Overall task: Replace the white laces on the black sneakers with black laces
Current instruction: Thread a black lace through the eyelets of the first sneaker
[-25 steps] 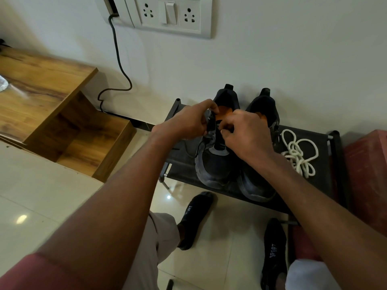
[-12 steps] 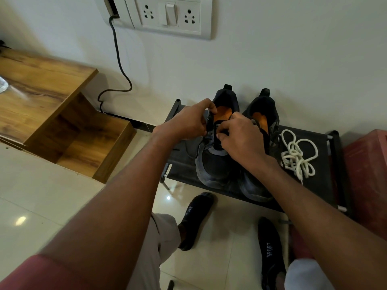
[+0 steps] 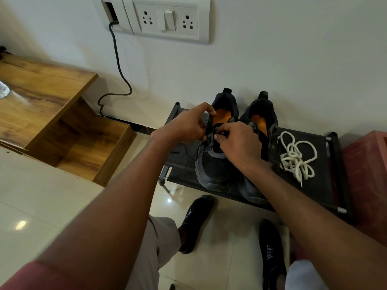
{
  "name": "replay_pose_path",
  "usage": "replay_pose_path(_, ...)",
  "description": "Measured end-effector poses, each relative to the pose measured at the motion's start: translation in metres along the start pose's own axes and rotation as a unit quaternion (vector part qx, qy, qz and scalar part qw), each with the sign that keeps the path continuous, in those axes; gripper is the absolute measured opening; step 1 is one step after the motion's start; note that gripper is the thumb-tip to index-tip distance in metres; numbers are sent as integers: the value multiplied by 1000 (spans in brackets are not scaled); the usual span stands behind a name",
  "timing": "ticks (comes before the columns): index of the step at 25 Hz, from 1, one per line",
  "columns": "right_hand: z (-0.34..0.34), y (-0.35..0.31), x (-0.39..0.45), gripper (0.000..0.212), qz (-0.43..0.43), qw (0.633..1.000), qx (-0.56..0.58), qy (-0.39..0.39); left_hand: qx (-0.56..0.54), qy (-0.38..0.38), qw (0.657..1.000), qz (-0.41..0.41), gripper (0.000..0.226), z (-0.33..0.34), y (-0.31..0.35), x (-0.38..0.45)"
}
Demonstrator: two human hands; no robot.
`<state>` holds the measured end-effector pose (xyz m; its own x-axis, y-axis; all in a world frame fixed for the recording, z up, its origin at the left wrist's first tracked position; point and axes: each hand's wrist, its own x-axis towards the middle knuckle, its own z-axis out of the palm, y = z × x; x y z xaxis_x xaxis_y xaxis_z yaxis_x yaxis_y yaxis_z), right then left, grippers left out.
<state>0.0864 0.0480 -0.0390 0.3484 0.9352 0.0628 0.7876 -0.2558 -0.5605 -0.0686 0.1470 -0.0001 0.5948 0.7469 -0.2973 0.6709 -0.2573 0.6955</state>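
Observation:
Two black sneakers with orange insoles stand side by side on a low black rack. My left hand grips the left eyelet flap of the left sneaker. My right hand pinches a black lace at that shoe's tongue; a loop of the lace hangs off the shoe's left side. The right sneaker is partly hidden behind my right hand. A loose bundle of white laces lies on the rack to the right of the shoes.
A wooden side table with an open shelf stands at the left. A wall socket panel and a black cable are above. A red box sits at the right. My feet in black socks rest on the tiled floor.
My right hand has slid slightly toward me and down along the tongue, uncovering more of the orange insole. My left hand keeps its grip on the flap.

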Motion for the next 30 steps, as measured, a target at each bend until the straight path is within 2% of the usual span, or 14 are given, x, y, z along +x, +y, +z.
replay_pose_path(4, 0, 1, 7, 13, 8, 996, 50, -67, -11, 22, 999, -37, 61, 2, -5, 5)
replay_pose_path(7, -1, 2, 14, 22, 39, 986, 98, -126, -4, 14, 999, -41, 27, 1, -4, 4)
replay_pose_path(10, -1, 6, 16, 31, 23, 985, 61, -163, 40, -27, 998, -38, 4, 2, 2, -2)
replay_pose_path(14, -9, 10, 20, 38, 5, 974, 58, -218, 51, 5, 998, -31, 13, 10, 7, -2)
replay_pose_path(17, -21, 13, 17, 63, -26, 971, 18, -236, 55, 65, 995, -50, 14, 6, 13, -3)
replay_pose_path(19, -27, 13, 12, 75, -49, 971, -11, -233, -68, 133, 988, -25, 16, -6, 28, -10)
replay_pose_path(20, -29, 12, 10, 78, -60, 972, -16, -227, -206, 168, 964, 7, 17, -16, 40, -16)
replay_pose_path(22, -32, 11, 8, 81, -81, 975, -41, -204, -479, 189, 851, 100, 16, -38, 65, -34)
replay_pose_path(23, -33, 10, 7, 82, -90, 976, -57, -192, -521, 200, 816, 151, 15, -45, 73, -41)
replay_pose_path(24, -35, 8, 7, 81, -96, 976, -72, -184, -491, 227, 820, 184, 12, -48, 77, -47)
replay_pose_path(26, -37, 7, 5, 81, -98, 975, -87, -178, -266, 274, 907, 179, 15, -42, 73, -49)
replay_pose_path(27, -38, 7, 4, 81, -97, 975, -90, -178, -123, 260, 947, 145, 20, -33, 66, -45)
replay_pose_path(28, -39, 6, 3, 81, -94, 975, -94, -177, -4, 210, 973, 92, 23, -22, 55, -39)
replay_pose_path(30, -40, 6, 2, 82, -91, 975, -100, -174, 136, 85, 987, -8, 30, -4, 34, -25)
